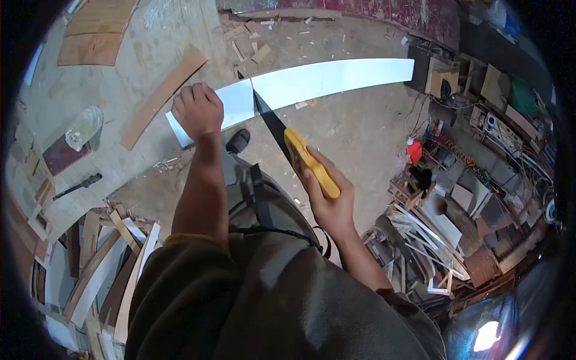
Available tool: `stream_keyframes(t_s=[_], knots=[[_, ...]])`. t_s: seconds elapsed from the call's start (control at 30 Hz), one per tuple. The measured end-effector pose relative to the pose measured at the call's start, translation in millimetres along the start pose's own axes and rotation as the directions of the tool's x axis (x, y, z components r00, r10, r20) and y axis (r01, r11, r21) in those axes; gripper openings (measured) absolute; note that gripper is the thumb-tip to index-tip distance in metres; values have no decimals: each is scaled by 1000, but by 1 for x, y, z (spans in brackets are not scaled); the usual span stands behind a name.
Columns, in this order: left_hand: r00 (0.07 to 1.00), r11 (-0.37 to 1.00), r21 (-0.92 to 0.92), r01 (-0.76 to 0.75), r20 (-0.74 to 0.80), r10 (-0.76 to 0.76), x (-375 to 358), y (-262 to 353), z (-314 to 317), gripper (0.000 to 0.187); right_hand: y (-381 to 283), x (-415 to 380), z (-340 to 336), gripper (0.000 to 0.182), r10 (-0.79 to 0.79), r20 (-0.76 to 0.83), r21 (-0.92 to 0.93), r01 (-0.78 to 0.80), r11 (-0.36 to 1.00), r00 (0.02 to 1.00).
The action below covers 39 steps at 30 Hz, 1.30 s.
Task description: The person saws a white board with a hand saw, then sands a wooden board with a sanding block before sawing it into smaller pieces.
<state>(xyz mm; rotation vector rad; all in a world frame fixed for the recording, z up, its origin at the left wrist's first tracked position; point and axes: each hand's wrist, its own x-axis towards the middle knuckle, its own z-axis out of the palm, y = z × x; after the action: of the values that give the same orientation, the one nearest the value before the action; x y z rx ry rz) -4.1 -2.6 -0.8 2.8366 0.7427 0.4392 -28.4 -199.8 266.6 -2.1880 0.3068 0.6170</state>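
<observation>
A long white board (333, 78) lies crosswise in front of me, its left part on the worktable. My left hand (198, 111) is closed over the board near its left end, fingers curled at the far edge. A hand saw (273, 123) with a yellow handle is in my right hand (330, 192), fingers wrapped around the grip. The saw's dark blade slants up and left, its tip at a dark line across the board. Whether the teeth are inside a cut cannot be made out.
On the worktable (174, 36) lie a brown wood strip (162, 99), a clear plastic container (84, 127) and a dark tool (78, 186). Wood offcuts (99, 264) are piled at lower left. Scrap wood (429, 240), cables and tools crowd the right. Chips litter the floor.
</observation>
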Motion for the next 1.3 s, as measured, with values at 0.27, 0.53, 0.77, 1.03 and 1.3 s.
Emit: stream_keyframes(t_s=[0.27,0.53,0.77,1.03,1.3], knots=[[996,999,-22,39,79,-37,-1,2,-1,16,-10,-31,-24,41,61,34,-34,-60,998,998],[997,1000,-25,5,71,-3,-16,4,-6,16,18,23,10,40,120,63,100,-126,987,991],[995,999,-16,42,90,-41,-2,0,0,17,-16,-31,-21,42,135,36,22,-136,990,990],[999,999,46,18,31,-20,4,-4,8,17,24,22,22,40,-31,2,39,31,999,1000],[1000,999,-33,-3,23,4,-2,1,-1,17,6,-29,-8,40,-26,-23,4,26,1000,999]])
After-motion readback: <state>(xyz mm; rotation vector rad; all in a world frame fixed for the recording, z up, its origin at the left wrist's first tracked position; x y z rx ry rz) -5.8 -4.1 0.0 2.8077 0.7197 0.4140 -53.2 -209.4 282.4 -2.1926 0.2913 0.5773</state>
